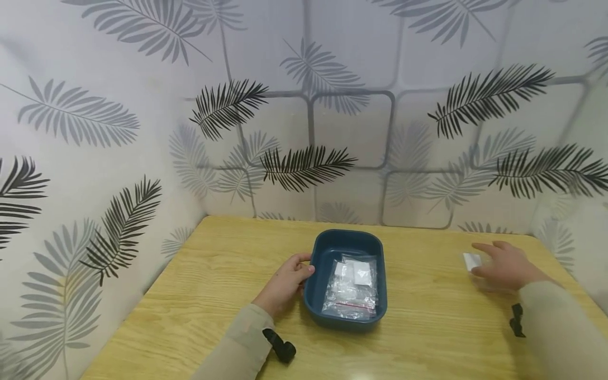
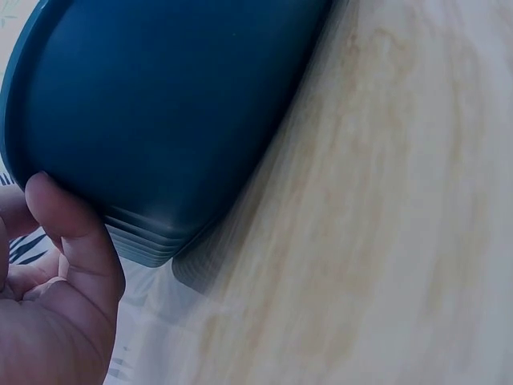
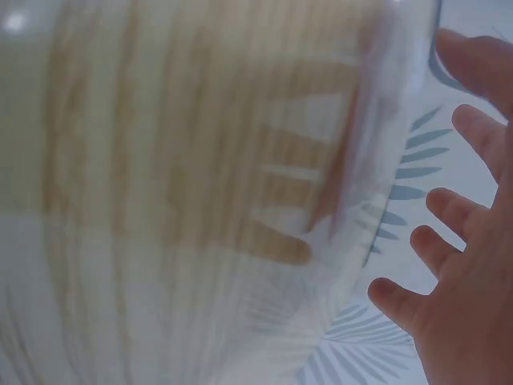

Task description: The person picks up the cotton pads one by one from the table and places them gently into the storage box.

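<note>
A dark blue plastic bin point(image 1: 311, 303) stands on the wooden table, with clear zip bags point(image 1: 351, 295) holding white slips inside it. My left hand point(image 1: 287, 279) grips the bin's left side. In the left wrist view its thumb point(image 2: 68, 208) lies against the bin's rim and the other fingers curl behind. Over on the right, my right hand point(image 1: 505, 266) is held low over the table with fingers spread. Close by its fingertips lies a small clear bag with a white slip point(image 1: 472, 261), partly hidden by the hand. The right wrist view shows the fingers point(image 3: 457, 216) apart, pinching nothing.
The wooden table point(image 1: 204, 295) reaches back to walls point(image 1: 351, 132) covered in leaf-patterned paper. Bare wood lies between the bin and my right hand. A black strap point(image 1: 280, 345) hangs at my left wrist, and another strap point(image 1: 516, 320) at my right.
</note>
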The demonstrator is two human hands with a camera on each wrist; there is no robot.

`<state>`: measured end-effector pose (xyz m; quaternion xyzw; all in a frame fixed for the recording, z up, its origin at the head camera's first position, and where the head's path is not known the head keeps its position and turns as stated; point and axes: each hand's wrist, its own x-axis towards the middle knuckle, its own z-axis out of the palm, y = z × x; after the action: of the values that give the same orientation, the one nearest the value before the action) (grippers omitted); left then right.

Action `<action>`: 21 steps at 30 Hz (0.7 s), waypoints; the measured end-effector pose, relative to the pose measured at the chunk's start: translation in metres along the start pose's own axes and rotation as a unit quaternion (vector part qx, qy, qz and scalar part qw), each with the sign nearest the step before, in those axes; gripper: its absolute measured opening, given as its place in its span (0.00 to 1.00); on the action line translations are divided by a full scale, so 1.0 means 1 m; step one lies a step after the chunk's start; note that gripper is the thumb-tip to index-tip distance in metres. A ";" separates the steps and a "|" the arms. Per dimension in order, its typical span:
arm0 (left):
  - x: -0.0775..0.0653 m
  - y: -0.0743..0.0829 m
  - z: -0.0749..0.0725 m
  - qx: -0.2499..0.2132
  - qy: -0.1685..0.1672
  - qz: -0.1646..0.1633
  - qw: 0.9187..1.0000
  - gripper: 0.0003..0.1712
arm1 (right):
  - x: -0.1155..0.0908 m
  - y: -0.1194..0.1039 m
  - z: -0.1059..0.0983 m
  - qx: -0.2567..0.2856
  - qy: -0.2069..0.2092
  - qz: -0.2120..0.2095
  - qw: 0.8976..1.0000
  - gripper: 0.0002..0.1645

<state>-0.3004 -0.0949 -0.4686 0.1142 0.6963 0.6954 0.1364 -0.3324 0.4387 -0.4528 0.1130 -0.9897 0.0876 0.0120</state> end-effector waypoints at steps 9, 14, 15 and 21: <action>-0.002 0.002 0.001 0.005 0.006 -0.007 1.000 0.26 | -0.004 0.003 0.004 0.020 -0.034 0.018 0.999 0.52; -0.001 0.001 0.001 -0.001 0.008 -0.011 1.000 0.25 | -0.007 0.005 0.009 0.027 -0.047 0.014 0.998 0.53; -0.001 0.001 0.001 -0.001 0.008 -0.010 1.000 0.25 | -0.008 0.005 0.010 0.023 -0.045 0.013 0.999 0.53; 0.000 0.000 0.001 -0.005 0.009 -0.011 1.000 0.25 | -0.012 0.003 0.011 -0.003 -0.033 -0.004 0.999 0.53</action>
<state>-0.2996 -0.0940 -0.4690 0.0997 0.6953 0.6982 0.1379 -0.3220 0.4426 -0.4643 0.1199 -0.9893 0.0809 -0.0200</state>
